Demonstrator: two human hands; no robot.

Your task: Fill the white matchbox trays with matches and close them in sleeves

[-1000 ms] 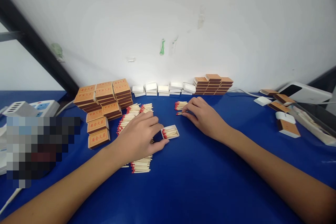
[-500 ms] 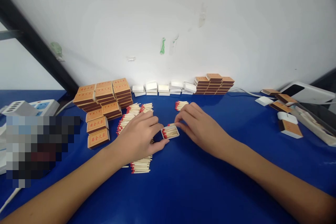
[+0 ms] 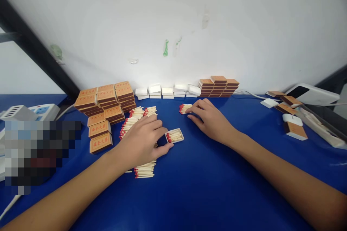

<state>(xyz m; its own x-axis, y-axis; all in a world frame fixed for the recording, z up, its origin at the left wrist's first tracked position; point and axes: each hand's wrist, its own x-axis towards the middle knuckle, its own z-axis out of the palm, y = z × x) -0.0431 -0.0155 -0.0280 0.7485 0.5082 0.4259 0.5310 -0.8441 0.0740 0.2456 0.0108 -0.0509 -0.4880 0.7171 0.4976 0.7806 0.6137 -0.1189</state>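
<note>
A white matchbox tray [image 3: 180, 139] lies on the blue tabletop, partly filled with red-tipped matches [image 3: 175, 136]. My left hand [image 3: 145, 137] holds the tray's left end between its thumb and fingers. Beneath and beside that hand spreads a large heap of loose matches [image 3: 145, 170], partly hidden by it. My right hand [image 3: 207, 117] is beyond the tray and to its right, its thumb and index finger apart. Its fingertips are at the right end of a small pile of matches [image 3: 184, 108]; whether they touch it is hard to tell.
Stacked matchboxes [image 3: 107, 95] stand at the left, and more matchboxes [image 3: 219, 86] at the back right. White trays [image 3: 168, 93] line the wall between them. At the far right are loose matchboxes [image 3: 295, 130] and a white device [image 3: 314, 94]. A power strip [image 3: 46, 112] lies left.
My right hand has left the tray and moved back and slightly right to the small match pile, its fingers parting. The match at the tray's far edge no longer shows there. My left hand stays put.
</note>
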